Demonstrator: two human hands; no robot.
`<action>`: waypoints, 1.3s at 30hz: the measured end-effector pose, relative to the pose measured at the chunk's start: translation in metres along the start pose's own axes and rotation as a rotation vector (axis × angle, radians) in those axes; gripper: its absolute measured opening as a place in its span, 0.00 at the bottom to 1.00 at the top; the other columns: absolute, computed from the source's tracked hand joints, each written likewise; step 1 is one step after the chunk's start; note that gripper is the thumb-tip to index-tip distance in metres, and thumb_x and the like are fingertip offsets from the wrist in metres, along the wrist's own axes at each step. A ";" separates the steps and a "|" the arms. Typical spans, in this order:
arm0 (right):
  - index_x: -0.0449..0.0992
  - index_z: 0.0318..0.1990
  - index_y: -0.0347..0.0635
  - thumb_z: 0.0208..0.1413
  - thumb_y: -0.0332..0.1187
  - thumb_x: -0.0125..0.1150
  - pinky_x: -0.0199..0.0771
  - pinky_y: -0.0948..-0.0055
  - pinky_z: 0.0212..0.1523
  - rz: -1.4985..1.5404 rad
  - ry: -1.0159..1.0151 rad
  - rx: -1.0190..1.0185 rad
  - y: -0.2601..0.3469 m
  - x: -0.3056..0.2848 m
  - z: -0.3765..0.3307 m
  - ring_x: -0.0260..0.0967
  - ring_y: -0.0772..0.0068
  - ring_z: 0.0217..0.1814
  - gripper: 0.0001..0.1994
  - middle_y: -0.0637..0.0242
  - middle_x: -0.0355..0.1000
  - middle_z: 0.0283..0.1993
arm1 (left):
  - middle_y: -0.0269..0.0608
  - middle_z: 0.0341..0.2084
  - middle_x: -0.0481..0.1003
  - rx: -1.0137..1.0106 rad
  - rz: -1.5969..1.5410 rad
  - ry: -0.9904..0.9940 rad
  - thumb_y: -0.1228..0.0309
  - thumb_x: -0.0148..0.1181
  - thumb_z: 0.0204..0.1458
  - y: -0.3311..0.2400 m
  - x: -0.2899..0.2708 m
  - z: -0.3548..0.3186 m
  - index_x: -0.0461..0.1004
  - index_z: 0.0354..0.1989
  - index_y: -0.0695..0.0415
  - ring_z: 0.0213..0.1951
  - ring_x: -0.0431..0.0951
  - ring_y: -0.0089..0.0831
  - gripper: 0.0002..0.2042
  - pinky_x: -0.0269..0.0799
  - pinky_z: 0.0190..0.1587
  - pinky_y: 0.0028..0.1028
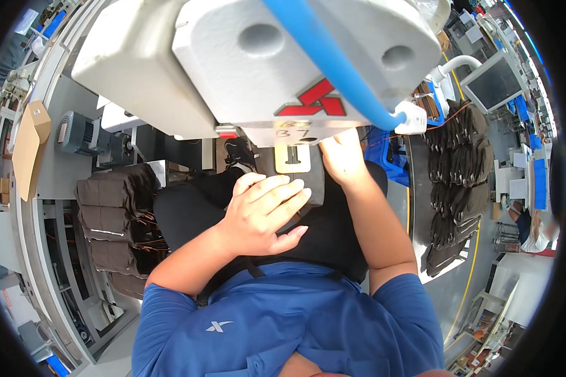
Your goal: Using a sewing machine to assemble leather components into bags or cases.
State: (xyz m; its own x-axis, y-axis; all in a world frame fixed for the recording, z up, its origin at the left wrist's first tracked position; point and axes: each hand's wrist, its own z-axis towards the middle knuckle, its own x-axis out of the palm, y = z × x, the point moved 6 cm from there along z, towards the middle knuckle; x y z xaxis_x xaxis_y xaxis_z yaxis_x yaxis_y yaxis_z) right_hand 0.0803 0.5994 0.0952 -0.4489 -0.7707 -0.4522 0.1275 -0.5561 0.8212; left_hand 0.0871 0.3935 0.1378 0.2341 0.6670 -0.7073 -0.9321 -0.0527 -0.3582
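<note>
My left hand (265,210) is stretched out with its fingers apart, palm down, at the near left edge of a piece of dark grey fabric (316,188). Just beyond its fingertips lies a pale yellow plate (302,164) with a dark slot, beneath the head of a large white sewing machine (233,69). Beside that plate, on the right, my right hand (343,160) reaches in under the machine head. Its fingers are mostly hidden by the machine, so whether they grip the fabric cannot be seen.
Bundles of dark fabric pieces (110,204) are stacked on the left, and more dark pieces (459,176) hang in rows on the right. A blue hose (333,56) crosses the machine head. A grey motor (78,132), a blue bin (383,151) and a monitor (493,81) surround the seat.
</note>
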 end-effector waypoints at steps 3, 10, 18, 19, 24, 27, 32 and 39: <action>0.75 0.43 0.33 0.62 0.27 0.56 0.69 0.63 0.50 0.162 -0.009 0.066 -0.013 0.005 -0.004 0.69 0.59 0.46 0.06 0.56 0.71 0.43 | 0.38 0.42 0.80 -0.015 -0.137 -0.008 0.63 0.70 0.40 0.010 -0.004 0.005 0.82 0.41 0.53 0.46 0.77 0.35 0.18 0.65 0.49 0.37; 0.75 0.38 0.38 0.62 0.32 0.63 0.69 0.74 0.44 0.282 -0.186 0.226 -0.019 -0.011 -0.016 0.66 0.77 0.41 0.07 0.69 0.69 0.40 | 0.43 0.34 0.79 -0.444 -0.512 -0.309 0.79 0.63 0.50 0.083 0.008 0.035 0.77 0.42 0.62 0.39 0.79 0.39 0.10 0.73 0.46 0.36; 0.76 0.38 0.38 0.56 0.28 0.65 0.69 0.67 0.48 0.063 -0.132 0.070 0.027 -0.024 -0.003 0.70 0.64 0.42 0.06 0.61 0.70 0.39 | 0.44 0.43 0.80 -0.586 -0.632 -0.043 0.77 0.60 0.55 0.094 0.007 0.041 0.76 0.49 0.64 0.46 0.80 0.30 0.14 0.75 0.48 0.31; 0.77 0.37 0.38 0.55 0.30 0.65 0.70 0.65 0.48 -0.103 -0.081 -0.027 0.037 -0.024 0.005 0.71 0.61 0.44 0.06 0.59 0.71 0.38 | 0.47 0.40 0.81 -0.539 -0.484 0.022 0.76 0.57 0.53 0.090 -0.003 0.046 0.77 0.47 0.65 0.45 0.81 0.33 0.13 0.75 0.48 0.32; 0.80 0.34 0.39 0.53 0.29 0.60 0.71 0.55 0.37 -1.183 0.102 -0.560 0.059 0.010 0.021 0.74 0.52 0.35 0.05 0.56 0.75 0.31 | 0.54 0.29 0.74 -0.371 -0.356 0.120 0.68 0.60 0.48 0.103 -0.022 0.037 0.77 0.29 0.64 0.40 0.74 0.53 0.10 0.70 0.46 0.43; 0.81 0.34 0.40 0.49 0.29 0.60 0.71 0.54 0.34 -0.966 -0.001 -0.574 0.065 0.008 0.025 0.74 0.52 0.31 0.06 0.58 0.75 0.30 | 0.50 0.33 0.74 -0.447 -0.428 0.165 0.67 0.62 0.46 0.104 -0.022 0.028 0.78 0.31 0.62 0.45 0.73 0.48 0.10 0.69 0.49 0.42; 0.82 0.36 0.41 0.48 0.30 0.61 0.71 0.53 0.35 -1.089 -0.056 -0.667 0.058 0.011 0.021 0.74 0.51 0.34 0.08 0.57 0.76 0.32 | 0.49 0.36 0.74 -0.418 -0.380 -0.106 0.63 0.71 0.42 0.099 0.001 0.031 0.77 0.41 0.59 0.47 0.73 0.48 0.19 0.70 0.52 0.42; 0.82 0.36 0.41 0.46 0.30 0.62 0.71 0.54 0.33 -1.157 -0.010 -0.642 0.050 0.011 0.019 0.74 0.52 0.34 0.09 0.58 0.75 0.32 | 0.54 0.36 0.76 -0.576 -0.635 -0.250 0.66 0.70 0.44 0.093 0.027 0.039 0.78 0.42 0.65 0.47 0.75 0.48 0.19 0.71 0.53 0.42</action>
State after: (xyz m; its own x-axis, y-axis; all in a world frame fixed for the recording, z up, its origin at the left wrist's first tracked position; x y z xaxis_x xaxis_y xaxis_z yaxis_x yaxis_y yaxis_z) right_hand 0.0644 0.5686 0.1380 -0.5870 0.2457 -0.7714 0.0611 -0.9367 -0.3448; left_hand -0.0043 0.4361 0.1090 0.5294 0.8364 -0.1422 -0.3482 0.0614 -0.9354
